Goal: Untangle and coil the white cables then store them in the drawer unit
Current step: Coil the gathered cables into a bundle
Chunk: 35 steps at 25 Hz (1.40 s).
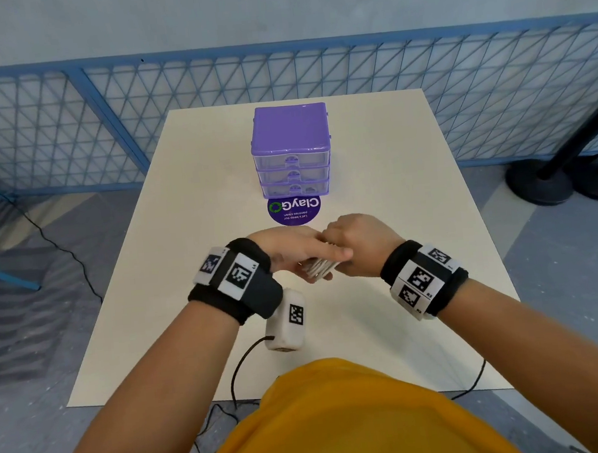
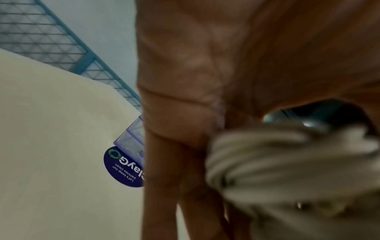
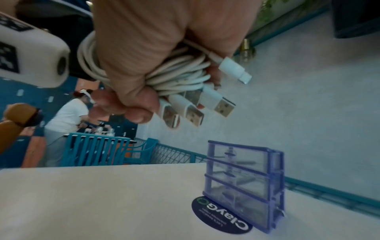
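Note:
The white cables (image 1: 318, 271) are gathered into one coiled bundle held above the middle of the table, between both hands. My right hand (image 1: 355, 242) grips the bundle (image 3: 180, 73) in its fist, and several USB plugs (image 3: 222, 105) stick out past the fingers. My left hand (image 1: 288, 243) meets it from the left, thumb lying over the coil and fingers beneath it. In the left wrist view the bundle (image 2: 277, 162) is blurred beside that hand's palm (image 2: 174, 113). The purple drawer unit (image 1: 292, 150) stands at the table's far centre with its three clear drawers (image 3: 244, 183) shut.
A round purple ClayGo sticker (image 1: 294, 210) lies on the cream table (image 1: 170, 275) just in front of the unit. A blue mesh fence (image 1: 62, 132) runs behind. Black stand bases (image 1: 541, 181) sit on the floor at right. A black cord (image 1: 238, 371) hangs off the near edge.

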Each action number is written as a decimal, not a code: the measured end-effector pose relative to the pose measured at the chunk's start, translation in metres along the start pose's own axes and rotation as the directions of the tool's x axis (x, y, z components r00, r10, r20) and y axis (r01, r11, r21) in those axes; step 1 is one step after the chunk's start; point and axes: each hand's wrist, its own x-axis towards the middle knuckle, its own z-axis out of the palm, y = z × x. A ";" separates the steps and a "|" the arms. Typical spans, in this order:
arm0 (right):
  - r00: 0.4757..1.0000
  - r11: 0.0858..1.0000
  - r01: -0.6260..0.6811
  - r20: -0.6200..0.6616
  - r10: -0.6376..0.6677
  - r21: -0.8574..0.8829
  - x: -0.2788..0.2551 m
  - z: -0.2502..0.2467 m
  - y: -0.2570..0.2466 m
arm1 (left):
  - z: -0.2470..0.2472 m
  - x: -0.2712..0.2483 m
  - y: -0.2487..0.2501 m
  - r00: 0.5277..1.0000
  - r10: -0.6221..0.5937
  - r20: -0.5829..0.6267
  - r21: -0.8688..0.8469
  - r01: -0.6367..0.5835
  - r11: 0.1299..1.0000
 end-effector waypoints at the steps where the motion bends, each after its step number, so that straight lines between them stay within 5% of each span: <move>1: 0.998 0.995 0.069 -0.001 -0.069 -0.070 0.003 0.003 -0.001 | 0.005 0.003 0.001 0.999 -0.051 -0.018 0.037 0.052 0.998; 7: 0.972 0.942 0.236 0.062 -0.228 -0.238 0.007 0.007 -0.003 | 0.017 0.009 -0.008 0.994 -0.078 -0.071 -0.028 0.077 0.997; 17: 0.985 0.979 -0.150 0.059 0.159 -0.137 0.019 0.020 -0.031 | 0.002 0.006 -0.023 0.977 -0.137 -0.160 0.160 0.163 0.974; 26: 0.969 0.984 -0.063 0.228 0.100 -0.164 0.041 0.022 -0.041 | -0.018 -0.013 -0.046 0.988 -0.123 -0.099 0.102 0.133 0.986; 31: 0.979 0.969 -0.192 0.097 0.179 0.154 0.053 0.013 -0.021 | -0.034 -0.011 -0.039 0.967 -0.104 -0.231 -0.014 0.104 0.994; 35: 0.884 0.730 -0.313 -0.094 0.457 0.608 0.070 0.013 0.011 | -0.057 0.001 -0.033 0.924 -0.076 -0.376 -0.069 0.053 0.996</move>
